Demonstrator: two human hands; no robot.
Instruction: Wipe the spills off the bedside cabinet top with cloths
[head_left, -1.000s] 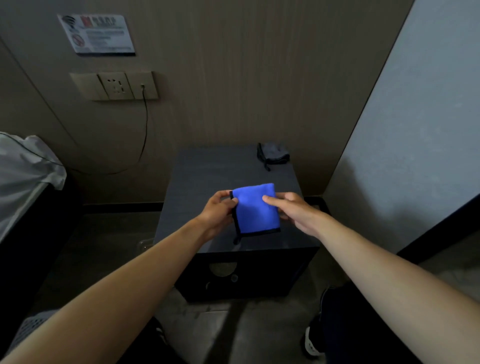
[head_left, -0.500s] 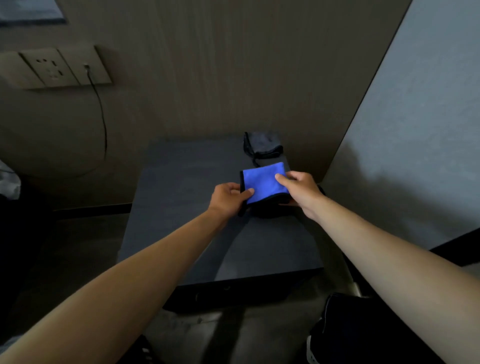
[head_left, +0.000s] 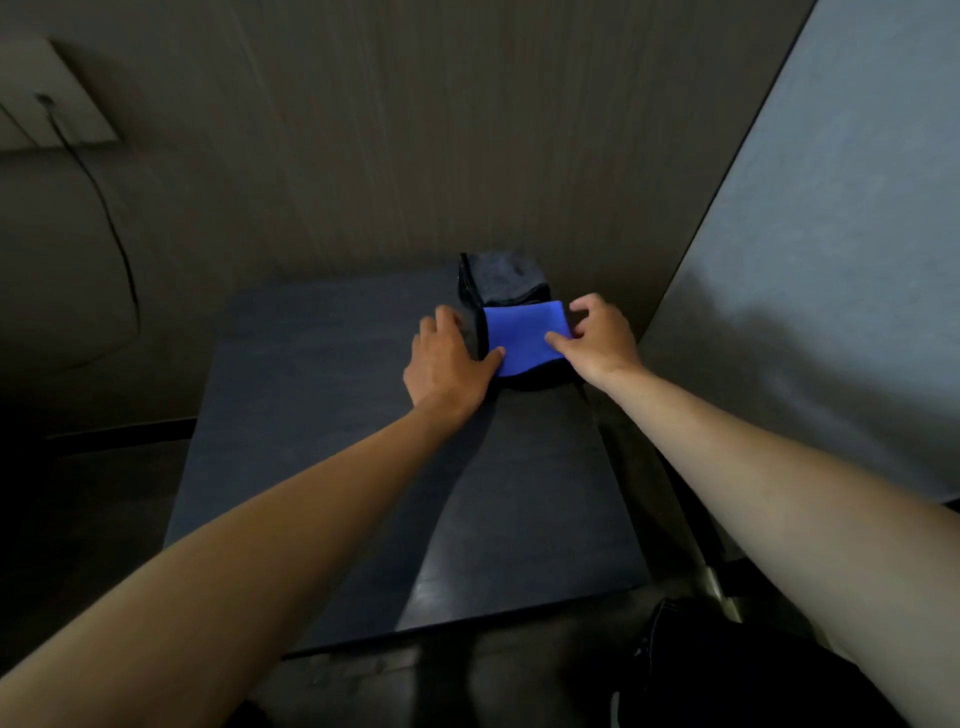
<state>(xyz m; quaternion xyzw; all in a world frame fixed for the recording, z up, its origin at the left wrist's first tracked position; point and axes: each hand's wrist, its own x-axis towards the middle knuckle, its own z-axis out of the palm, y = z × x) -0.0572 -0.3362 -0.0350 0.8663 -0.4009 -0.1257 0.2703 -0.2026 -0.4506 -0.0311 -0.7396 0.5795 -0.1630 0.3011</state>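
Observation:
A folded blue cloth (head_left: 522, 332) with a dark trim lies at the back right of the dark bedside cabinet top (head_left: 311, 374). Just behind it, against the wall, sits a folded grey cloth (head_left: 506, 280). My left hand (head_left: 447, 358) rests flat on the cabinet beside the blue cloth, its thumb pressing the cloth's near left corner. My right hand (head_left: 597, 338) pinches the cloth's right edge between thumb and curled fingers. No spill can be made out on the dim surface.
A brown panelled wall stands right behind the cabinet, and a pale wall (head_left: 831, 260) closes in on the right. A socket plate (head_left: 47, 98) with a hanging black cable (head_left: 114, 234) is at upper left. Dark floor lies to the left.
Both hands carried the blue cloth away from the cabinet's front to its back right and lowered it next to the grey cloth. The left fingers have opened onto the top.

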